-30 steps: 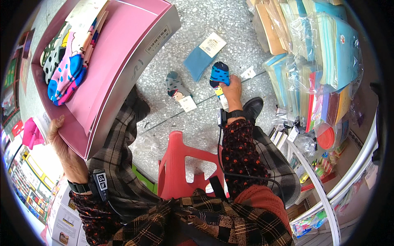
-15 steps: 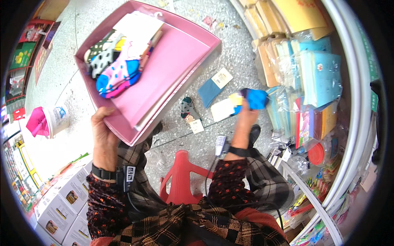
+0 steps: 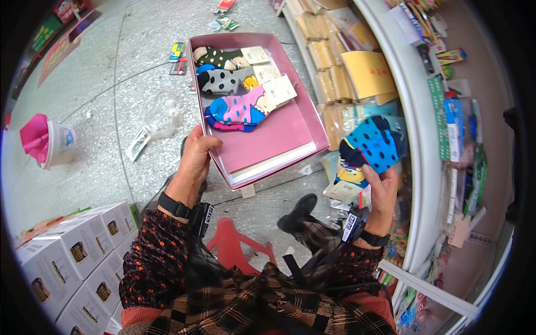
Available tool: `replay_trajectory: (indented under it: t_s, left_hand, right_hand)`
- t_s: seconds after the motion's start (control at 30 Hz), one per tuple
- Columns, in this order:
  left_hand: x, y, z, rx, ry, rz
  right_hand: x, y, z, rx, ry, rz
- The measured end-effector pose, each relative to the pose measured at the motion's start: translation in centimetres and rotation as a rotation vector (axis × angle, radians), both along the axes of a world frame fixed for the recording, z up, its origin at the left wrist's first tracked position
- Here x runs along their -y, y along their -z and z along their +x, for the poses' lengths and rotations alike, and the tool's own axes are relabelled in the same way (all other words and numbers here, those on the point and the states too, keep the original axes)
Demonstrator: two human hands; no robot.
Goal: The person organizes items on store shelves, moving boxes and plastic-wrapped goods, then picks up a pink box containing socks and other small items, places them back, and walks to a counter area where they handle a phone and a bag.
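Observation:
A shallow pink box (image 3: 290,148) is held up by its near left edge in my left hand (image 3: 196,159), thumb over the rim. Inside lie several pairs of labelled socks: dark green dotted socks (image 3: 219,57), grey socks with black spots (image 3: 223,81) and pink and blue socks (image 3: 240,110). My right hand (image 3: 382,192) grips blue socks with dark dots (image 3: 375,146) by their lower end, apart from the box on its right. A white label hangs from them near my fingers.
At the right, shelving (image 3: 410,223) holds stationery, brown envelopes (image 3: 324,56) and a yellow envelope (image 3: 369,75). A red stool (image 3: 231,245) stands below me. White printed cartons (image 3: 78,245) are stacked at left, beyond them a white bucket (image 3: 62,146) with a pink item.
The pink box has shifted right and turned more upright. My right hand has carried the blue dotted socks rightward, toward the shelving. The socks on the floor are no longer visible.

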State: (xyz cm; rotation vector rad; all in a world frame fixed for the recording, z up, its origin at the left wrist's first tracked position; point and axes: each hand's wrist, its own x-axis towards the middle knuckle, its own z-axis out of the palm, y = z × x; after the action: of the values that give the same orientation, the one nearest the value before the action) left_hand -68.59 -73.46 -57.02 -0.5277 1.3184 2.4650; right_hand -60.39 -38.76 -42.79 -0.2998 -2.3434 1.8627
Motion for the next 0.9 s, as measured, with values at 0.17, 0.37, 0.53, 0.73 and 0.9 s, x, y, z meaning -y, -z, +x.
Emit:
replay_trajectory:
  t_s: [0.17, 0.37, 0.53, 0.73, 0.9]
  left_hand:
    - [-0.4, -0.1, 0.5, 0.041, 0.153, 0.070]
    - [-1.1, -0.4, 0.7, -0.015, 0.294, 0.057]
    - [-1.6, -0.8, 0.9, -0.027, 0.326, 0.037]
    - [-1.3, -1.8, 1.2, -0.019, 0.340, 0.082]
    - [-1.3, -1.7, 1.1, -0.015, 0.299, 0.112]
  right_hand:
    - [2.8, -6.4, -3.6, 0.127, -0.497, 0.371]
    - [6.5, -7.0, -9.3, 0.449, -1.059, 0.609]
    - [9.2, -2.2, -10.5, 0.574, -1.305, 0.574]
    - [10.8, -0.5, -9.8, 0.489, -1.215, 0.600]
    - [11.1, -3.3, -6.8, -0.188, -0.788, 0.877]
